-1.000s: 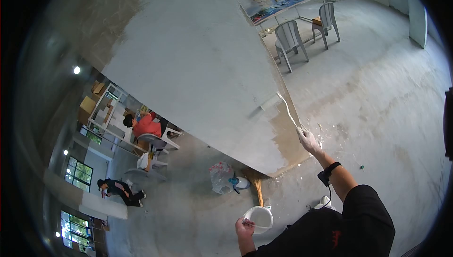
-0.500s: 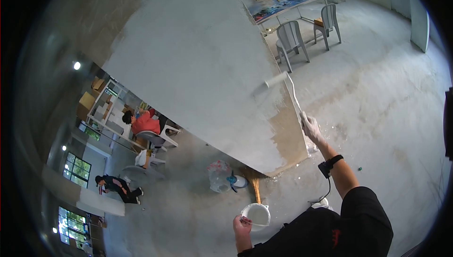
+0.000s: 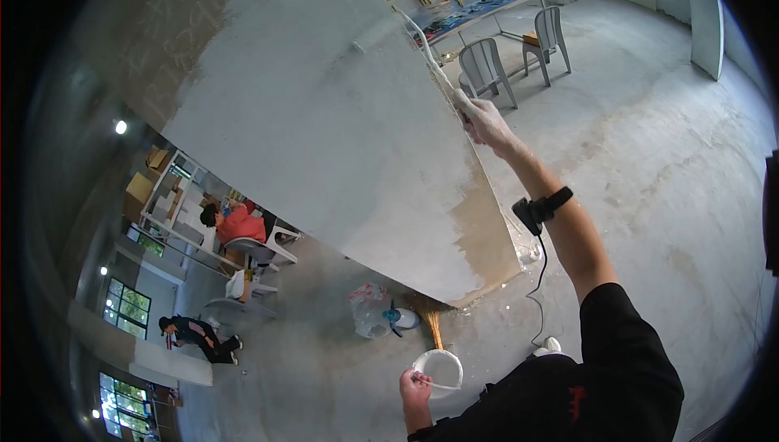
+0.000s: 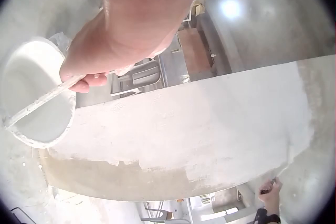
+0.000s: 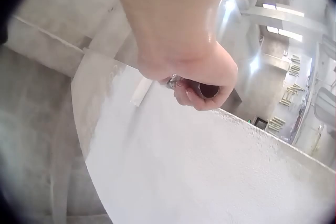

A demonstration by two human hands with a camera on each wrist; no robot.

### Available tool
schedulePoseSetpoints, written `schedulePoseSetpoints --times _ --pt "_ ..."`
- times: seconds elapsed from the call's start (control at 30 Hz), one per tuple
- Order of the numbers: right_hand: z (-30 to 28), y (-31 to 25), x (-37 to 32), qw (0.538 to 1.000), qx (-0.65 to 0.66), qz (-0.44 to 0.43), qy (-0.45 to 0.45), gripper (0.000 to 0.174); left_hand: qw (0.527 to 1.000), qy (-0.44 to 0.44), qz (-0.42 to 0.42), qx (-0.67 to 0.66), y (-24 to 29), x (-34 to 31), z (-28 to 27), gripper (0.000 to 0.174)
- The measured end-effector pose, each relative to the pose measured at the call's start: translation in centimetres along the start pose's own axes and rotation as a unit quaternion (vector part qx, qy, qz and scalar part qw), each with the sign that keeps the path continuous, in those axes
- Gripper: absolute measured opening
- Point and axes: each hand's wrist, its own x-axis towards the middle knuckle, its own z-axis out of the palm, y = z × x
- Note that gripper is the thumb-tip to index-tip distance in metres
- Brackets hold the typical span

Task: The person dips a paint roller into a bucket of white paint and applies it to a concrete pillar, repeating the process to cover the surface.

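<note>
- Shifted higher along the painted wall [image 3: 316,118] since the earlier frame: paint roller [image 5: 140,91].
- Beyond the wall: grey chairs [image 3: 483,65].
- In left hand [image 3: 415,391], fingers curled round its handle [image 4: 44,99]: white bucket [image 4: 34,58].
- Curled round the roller grip [image 5: 202,87], hiding much of it: right hand [image 3: 487,123].
- Near bucket: plastic bag [image 3: 369,312], blue-and-white bottle [image 3: 406,318].
</note>
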Motion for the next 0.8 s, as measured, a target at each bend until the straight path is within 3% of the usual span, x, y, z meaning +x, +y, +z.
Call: schedulePoseSetpoints --times 0.13,0.27,0.5,0.77,0.8 --pt "0.1 4.0 -3.1 0.999 0.009 0.035 0.005 0.058 1.000 -0.007 0.002 -0.015 -0.3 0.0 0.0 0.018" --pt "-0.5 10.1 -7.1 0.997 0.009 0.070 0.019 0.058 0.999 0.041 -0.009 -0.013 -0.4 -0.1 0.3 0.020" --pt "-2.3 18.9 -13.8 0.975 -0.116 0.177 0.063 0.064 0.999 0.047 -0.021 -0.017 -0.8 -0.4 0.1 0.016" --pt "-4.3 30.3 -18.2 0.951 -0.248 0.164 0.088 0.064 0.999 0.030 -0.027 -0.001 -0.5 -0.4 0.4 0.017" --pt "-4.6 28.8 -18.7 0.938 -0.261 0.219 0.064 0.063 0.999 0.021 -0.023 0.009 -0.4 -0.7 0.6 0.017"
